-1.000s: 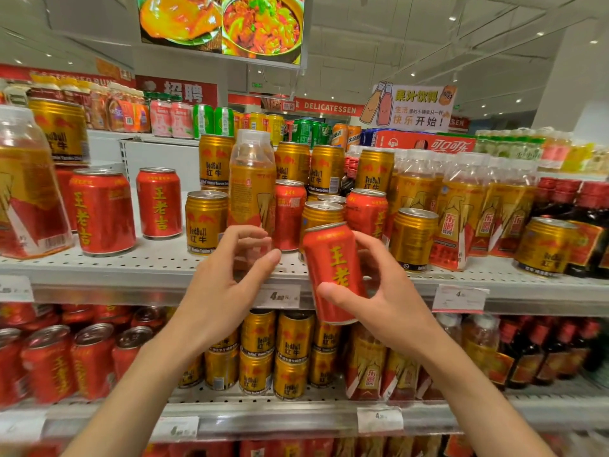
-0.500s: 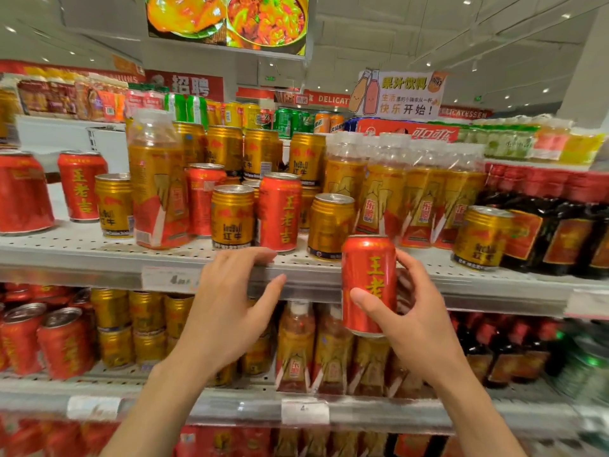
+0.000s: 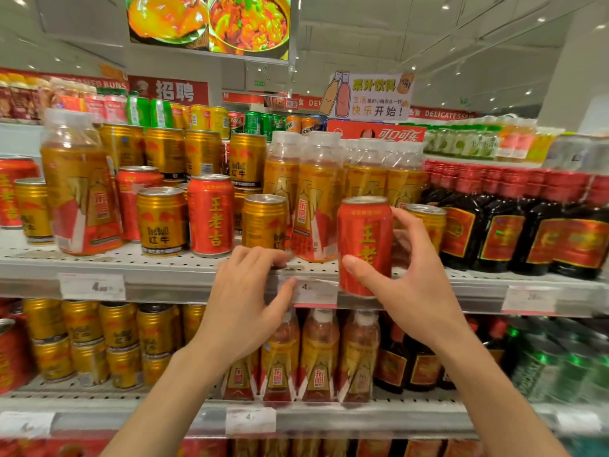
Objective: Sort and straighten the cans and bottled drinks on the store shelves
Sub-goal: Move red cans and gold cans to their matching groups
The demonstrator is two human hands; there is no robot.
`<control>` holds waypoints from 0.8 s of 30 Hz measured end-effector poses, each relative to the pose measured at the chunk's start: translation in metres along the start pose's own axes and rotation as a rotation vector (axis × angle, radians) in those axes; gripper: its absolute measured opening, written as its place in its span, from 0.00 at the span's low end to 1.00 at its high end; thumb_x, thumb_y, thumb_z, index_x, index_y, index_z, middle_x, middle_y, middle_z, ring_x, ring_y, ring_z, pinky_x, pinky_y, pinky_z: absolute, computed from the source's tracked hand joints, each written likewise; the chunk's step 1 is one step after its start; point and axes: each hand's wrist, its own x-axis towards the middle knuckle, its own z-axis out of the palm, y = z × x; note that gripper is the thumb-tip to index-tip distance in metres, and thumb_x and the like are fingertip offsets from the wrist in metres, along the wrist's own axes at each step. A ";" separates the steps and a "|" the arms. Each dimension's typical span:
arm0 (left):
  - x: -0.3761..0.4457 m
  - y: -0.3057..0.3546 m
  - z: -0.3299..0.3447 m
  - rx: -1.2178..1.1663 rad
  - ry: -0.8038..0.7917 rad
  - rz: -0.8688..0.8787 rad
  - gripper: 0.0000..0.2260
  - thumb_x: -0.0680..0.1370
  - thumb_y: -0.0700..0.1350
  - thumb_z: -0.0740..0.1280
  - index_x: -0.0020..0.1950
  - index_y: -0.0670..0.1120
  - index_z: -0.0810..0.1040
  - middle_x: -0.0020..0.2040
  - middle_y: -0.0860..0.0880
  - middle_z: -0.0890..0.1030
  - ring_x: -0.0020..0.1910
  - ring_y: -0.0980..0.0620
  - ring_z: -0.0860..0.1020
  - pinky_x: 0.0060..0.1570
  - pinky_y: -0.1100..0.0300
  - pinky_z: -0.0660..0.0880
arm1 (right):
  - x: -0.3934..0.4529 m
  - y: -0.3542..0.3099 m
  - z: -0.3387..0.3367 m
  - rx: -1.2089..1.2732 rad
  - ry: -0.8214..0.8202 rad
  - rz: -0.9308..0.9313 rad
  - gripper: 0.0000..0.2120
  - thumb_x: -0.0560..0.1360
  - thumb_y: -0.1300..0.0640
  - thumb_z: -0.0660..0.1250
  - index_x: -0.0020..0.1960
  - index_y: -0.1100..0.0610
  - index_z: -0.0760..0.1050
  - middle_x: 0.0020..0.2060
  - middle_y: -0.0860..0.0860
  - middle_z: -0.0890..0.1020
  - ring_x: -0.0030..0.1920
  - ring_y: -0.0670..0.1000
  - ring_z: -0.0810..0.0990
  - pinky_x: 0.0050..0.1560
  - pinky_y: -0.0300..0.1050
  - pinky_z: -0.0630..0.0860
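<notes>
the upper shelf [image 3: 138,272] runs the whole width, white and perforated, with price tags along its front edge. on it, at the right, stands a block of dark bottles [image 3: 514,222] with red labels; in the middle a row of clear-topped orange bottles [image 3: 316,206], and one more orange bottle [image 3: 80,192] stands apart at the left among the cans. gold cans [image 3: 161,222] and red cans [image 3: 211,214] are mixed together between them, some gold ones stacked two high at the back. the lower shelf [image 3: 362,418] carries stacked gold cans at the left, orange bottles in the middle and dark bottles to the right.

the left hand [image 3: 245,308] rests on the front edge of the upper shelf, fingers loosely bent over the lip and thumb against the price strip, holding nothing. the right hand [image 3: 413,285] grips a red can [image 3: 364,245], thumb across its front and fingers curled round the back. the can is upright, held in front of the shelf edge, just before the orange bottles and beside a gold can [image 3: 428,224] at the right.
</notes>
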 end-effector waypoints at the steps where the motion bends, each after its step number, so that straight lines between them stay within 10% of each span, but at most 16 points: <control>1: 0.001 -0.002 0.002 -0.005 0.013 -0.004 0.12 0.78 0.54 0.66 0.59 0.51 0.78 0.52 0.59 0.79 0.54 0.55 0.72 0.55 0.50 0.73 | 0.007 0.000 -0.001 -0.019 0.021 -0.010 0.36 0.70 0.43 0.76 0.68 0.35 0.57 0.54 0.26 0.68 0.52 0.17 0.66 0.46 0.16 0.66; 9: 0.001 -0.009 0.010 -0.014 0.044 -0.003 0.11 0.78 0.53 0.66 0.58 0.52 0.79 0.51 0.59 0.77 0.52 0.54 0.71 0.54 0.51 0.71 | 0.033 0.021 0.012 -0.131 0.064 0.001 0.43 0.71 0.37 0.73 0.79 0.44 0.56 0.70 0.44 0.73 0.67 0.45 0.74 0.69 0.51 0.74; 20: 0.000 -0.013 0.013 0.037 0.020 0.011 0.14 0.77 0.58 0.63 0.59 0.54 0.79 0.50 0.58 0.74 0.52 0.54 0.68 0.53 0.57 0.65 | 0.032 0.025 0.022 -0.438 0.107 -0.040 0.44 0.77 0.40 0.68 0.82 0.55 0.49 0.74 0.52 0.69 0.71 0.53 0.71 0.69 0.50 0.70; 24: 0.000 -0.011 0.013 0.042 0.018 0.009 0.15 0.77 0.58 0.62 0.59 0.53 0.79 0.50 0.58 0.74 0.52 0.55 0.67 0.53 0.57 0.65 | 0.028 0.032 0.006 -0.471 0.236 -0.192 0.31 0.78 0.47 0.70 0.76 0.58 0.67 0.64 0.52 0.78 0.61 0.52 0.78 0.62 0.52 0.78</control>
